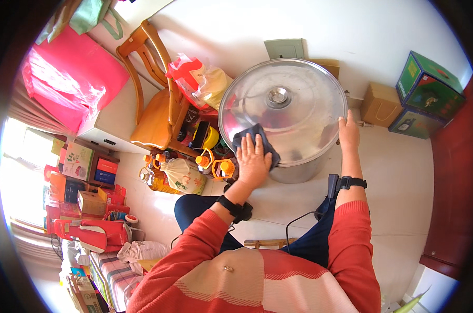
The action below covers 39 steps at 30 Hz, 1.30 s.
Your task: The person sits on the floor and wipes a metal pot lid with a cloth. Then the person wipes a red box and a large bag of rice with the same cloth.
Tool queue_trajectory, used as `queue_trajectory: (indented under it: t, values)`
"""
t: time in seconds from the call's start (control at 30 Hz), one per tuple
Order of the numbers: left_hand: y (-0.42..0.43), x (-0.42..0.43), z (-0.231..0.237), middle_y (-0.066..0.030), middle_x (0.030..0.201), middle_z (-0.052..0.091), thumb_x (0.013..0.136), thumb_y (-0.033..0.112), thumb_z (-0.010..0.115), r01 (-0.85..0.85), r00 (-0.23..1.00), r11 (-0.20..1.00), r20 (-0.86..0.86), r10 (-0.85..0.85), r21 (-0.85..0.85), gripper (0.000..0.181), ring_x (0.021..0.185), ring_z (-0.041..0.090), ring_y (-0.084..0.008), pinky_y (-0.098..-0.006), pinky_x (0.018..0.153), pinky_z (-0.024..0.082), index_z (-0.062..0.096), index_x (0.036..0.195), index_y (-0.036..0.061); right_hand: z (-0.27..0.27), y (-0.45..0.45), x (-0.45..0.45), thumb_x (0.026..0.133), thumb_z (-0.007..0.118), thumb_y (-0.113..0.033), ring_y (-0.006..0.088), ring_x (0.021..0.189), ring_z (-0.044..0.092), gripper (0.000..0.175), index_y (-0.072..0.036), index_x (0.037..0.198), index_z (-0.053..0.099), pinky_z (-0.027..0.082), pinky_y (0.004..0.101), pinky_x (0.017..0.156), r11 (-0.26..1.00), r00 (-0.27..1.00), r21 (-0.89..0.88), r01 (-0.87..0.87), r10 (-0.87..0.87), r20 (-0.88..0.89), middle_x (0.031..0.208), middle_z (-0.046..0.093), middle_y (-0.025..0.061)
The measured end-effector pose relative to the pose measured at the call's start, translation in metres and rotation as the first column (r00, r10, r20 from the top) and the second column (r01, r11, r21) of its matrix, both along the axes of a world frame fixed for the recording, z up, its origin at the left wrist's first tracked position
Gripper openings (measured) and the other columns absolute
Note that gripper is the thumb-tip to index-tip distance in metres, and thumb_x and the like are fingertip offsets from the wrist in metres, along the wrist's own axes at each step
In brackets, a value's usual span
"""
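Note:
A large round stainless-steel pot (299, 173) stands on the floor before me, covered by its shiny metal lid (318, 117). A metal knob (278, 95) sits in the middle of the lid. My left hand (253, 158) presses a dark folded cloth (256, 132) onto the lid's near-left edge, its palm over the cloth. At the right rim, my right hand (349, 131) holds the edge, thumb and forefinger pointing away from me; part of its grip is hidden. Black straps (352, 182) circle both wrists.
Left of the pot are oil bottles (224, 169), a printed cloth sack (183, 176), a wooden chair (152, 117) and a red plastic bag (187, 78). Cardboard boxes (381, 103) stand by the wall at right, near a dark red cabinet (457, 176). A cable (289, 231) hangs near my legs.

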State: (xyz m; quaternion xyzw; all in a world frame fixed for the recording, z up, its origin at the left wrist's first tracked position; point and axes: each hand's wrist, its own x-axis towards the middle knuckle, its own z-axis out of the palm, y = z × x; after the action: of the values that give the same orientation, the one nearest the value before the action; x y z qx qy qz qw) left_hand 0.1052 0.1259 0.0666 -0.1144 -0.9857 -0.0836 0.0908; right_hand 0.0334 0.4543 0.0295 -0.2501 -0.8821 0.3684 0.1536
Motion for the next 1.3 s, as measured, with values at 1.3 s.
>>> queue_trajectory:
  t: [1.3]
  values:
    - [-0.039,-0.016,0.023,-0.0280,0.154,0.039,0.097,0.034,0.049,-0.037,0.998,0.998,0.049,0.040,-0.051,0.066,0.144,0.036,-0.0423,-0.0551,0.120,0.020,0.037,0.151,-0.0011,-0.018,0.019,-0.014,0.101,0.040,-0.020,0.0430,0.100,0.066,0.056,-0.005,0.154,0.034,0.052,0.0504,0.086,0.995,0.992,0.064,-0.073,0.079,-0.102,0.110,0.069,0.0270]
